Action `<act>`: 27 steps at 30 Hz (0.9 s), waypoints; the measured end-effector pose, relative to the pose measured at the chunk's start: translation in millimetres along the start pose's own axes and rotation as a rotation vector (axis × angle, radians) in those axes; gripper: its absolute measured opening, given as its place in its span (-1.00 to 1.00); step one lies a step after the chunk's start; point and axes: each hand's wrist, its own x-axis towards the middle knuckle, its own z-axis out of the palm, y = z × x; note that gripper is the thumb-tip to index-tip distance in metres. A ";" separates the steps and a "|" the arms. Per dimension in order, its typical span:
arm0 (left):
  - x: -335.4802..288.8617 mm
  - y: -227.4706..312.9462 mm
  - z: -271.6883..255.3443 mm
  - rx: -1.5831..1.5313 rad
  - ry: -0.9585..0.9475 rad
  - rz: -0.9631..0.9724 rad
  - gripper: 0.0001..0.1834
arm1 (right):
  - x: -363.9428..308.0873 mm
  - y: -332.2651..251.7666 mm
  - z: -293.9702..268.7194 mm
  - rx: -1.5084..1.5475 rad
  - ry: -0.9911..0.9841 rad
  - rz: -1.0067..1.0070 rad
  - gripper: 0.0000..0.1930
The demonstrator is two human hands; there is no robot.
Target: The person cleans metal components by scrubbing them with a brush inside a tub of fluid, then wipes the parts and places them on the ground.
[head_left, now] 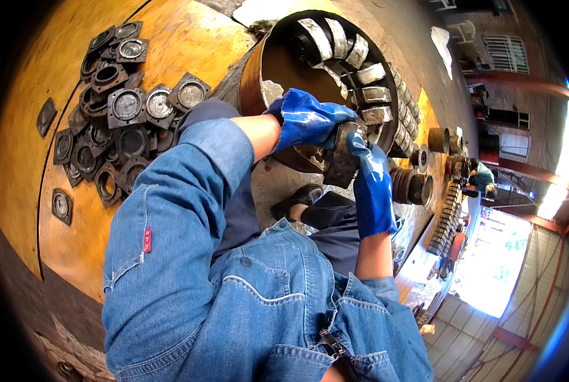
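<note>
My left hand (pixel 308 120), in a blue rubber glove, grips the upper end of a dark, blocky metal piece (pixel 343 159). My right hand (pixel 373 184), gloved the same way, closes on its right side. The piece is tilted over the near rim of a large rusty metal drum (pixel 251 83). Its underside and the fingertips behind it are partly hidden. Inside the drum, a curved row of metal blocks (pixel 369 74) with silvery faces lines the right wall. Brownish material shows lower down in it.
On a yellow metal floor plate (pixel 189 39) to the left lies a heap of square metal flanges (pixel 126 105) with round centres. Ribbed cylinders (pixel 413 184) lie to the right, near a long row of metal parts (pixel 445 219). Farther off, another person (pixel 483 180) bends over.
</note>
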 end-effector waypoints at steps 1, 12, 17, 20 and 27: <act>-2.7 -6.8 -12.3 0.471 0.050 0.221 -0.67 | -2.3 -5.6 0.2 -0.021 0.023 0.015 -0.43; 45.5 -5.7 7.3 -0.191 0.151 -0.213 -0.59 | 44.0 28.8 -23.8 -0.023 -0.040 0.060 -0.33; 51.0 0.3 -15.6 -0.240 -0.011 -0.460 -0.51 | 30.9 23.0 -20.6 -0.060 0.071 -0.008 -0.39; 45.5 -0.4 5.0 0.005 0.332 -0.406 -0.50 | 27.5 34.6 -21.0 -0.077 0.087 -0.034 -0.38; 50.4 -3.1 -27.6 -0.033 0.322 -0.360 -0.53 | 29.7 23.7 -17.7 -0.126 0.035 -0.030 -0.25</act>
